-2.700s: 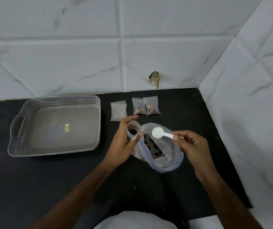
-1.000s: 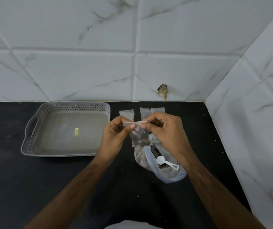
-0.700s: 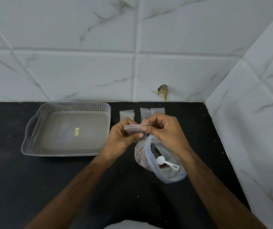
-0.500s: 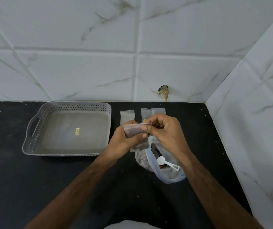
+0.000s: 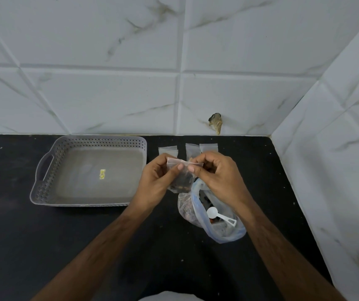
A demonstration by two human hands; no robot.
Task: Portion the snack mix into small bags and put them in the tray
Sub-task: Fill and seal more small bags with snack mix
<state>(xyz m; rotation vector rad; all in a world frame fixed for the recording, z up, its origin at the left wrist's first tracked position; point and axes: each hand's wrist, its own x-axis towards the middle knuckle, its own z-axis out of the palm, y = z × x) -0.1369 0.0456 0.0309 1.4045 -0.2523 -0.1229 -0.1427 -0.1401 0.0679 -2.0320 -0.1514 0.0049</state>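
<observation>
We pinch the small bag [image 5: 179, 178] top between left hand [image 5: 159, 183] and right hand [image 5: 219, 179], likely to seal it before traying

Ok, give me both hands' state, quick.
Left hand: pinching the small bag at its top.
Right hand: pinching the same bag's top edge.

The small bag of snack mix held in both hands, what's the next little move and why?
Probably finish pressing the top strip closed, then carry it left to the tray. The left hand and right hand each pinch the top edge of the small bag, which already has mix in its bottom. The scoop lies in the big bag, and the grey tray holds no bags.
</observation>
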